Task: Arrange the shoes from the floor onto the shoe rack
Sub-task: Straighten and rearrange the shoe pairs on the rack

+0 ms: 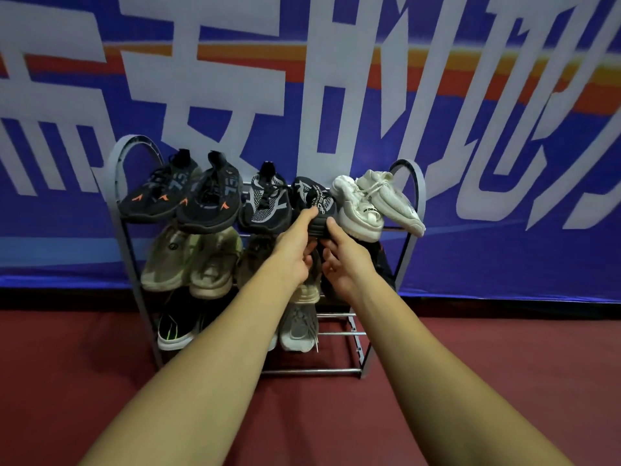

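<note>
A grey metal shoe rack [126, 227] with three tiers stands against the banner wall. On its top tier a black sneaker with white lettering [314, 200] sits between a black-and-grey knit sneaker [265, 205] and a pair of white sneakers [374, 203]. My left hand [295, 250] grips the black sneaker's front from the left, thumb on top. My right hand [342, 253] holds it from the right, fingers curled under the sole. A black pair with orange marks [183, 193] fills the top tier's left.
The middle tier holds an olive-beige pair [193, 260] and darker shoes partly hidden behind my hands. On the bottom tier are a black shoe with green stripes [173, 331] and a grey shoe [299, 326]; its right bars are bare. Red floor lies in front.
</note>
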The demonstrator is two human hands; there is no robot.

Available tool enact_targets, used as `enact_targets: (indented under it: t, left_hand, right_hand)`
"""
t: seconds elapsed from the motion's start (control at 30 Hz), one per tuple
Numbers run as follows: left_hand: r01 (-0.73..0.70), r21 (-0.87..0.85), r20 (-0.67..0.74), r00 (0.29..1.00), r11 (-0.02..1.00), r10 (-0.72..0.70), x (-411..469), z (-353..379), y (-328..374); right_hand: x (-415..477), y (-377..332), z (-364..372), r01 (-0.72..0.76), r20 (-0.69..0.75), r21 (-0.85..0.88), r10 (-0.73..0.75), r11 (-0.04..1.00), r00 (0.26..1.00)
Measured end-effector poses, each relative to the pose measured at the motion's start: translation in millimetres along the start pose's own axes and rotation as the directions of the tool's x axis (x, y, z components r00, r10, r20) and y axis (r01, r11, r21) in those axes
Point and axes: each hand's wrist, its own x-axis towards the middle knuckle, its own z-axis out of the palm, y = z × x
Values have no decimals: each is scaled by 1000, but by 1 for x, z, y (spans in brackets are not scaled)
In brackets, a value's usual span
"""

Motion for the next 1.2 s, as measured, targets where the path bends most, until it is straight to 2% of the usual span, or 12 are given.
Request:
enact_targets:
  t: [0.2,0.37,0.57,0.73,1.03,1.1,1.2]
  left_hand:
    - [69,-138,43,997,988,-64,-16,-1,3]
    - [43,-171,102,994,984,-25,-36,-5,15]
    - [-56,-129,120,990,990,71,-52,-20,37]
    - [-110,-74,114,986,991,118,-52,-45,48]
    - [-103,-17,225,969,995,104,-55,-74,64]
    - [-89,-47,223,970,995,97,-55,-76,65]
    - [-61,-229,208,972,972,110,-55,-74,65]
  right_hand:
    - [-8,-3,-9,4,121,-92,7,996,993]
    - [-20,-16,-9,37,205,-27,-31,999,978]
    - [-33,-31,-1,72,158,8,-72,997,985]
    - [-30,-39,-4,50,119,143,-67,988,991]
    - [-28,-52,-11,33,83,102,-41,994,996]
    - [-32,-55,-10,29,83,103,-38,994,996]
    - [-34,-53,-11,9,133,169,-32,986,991]
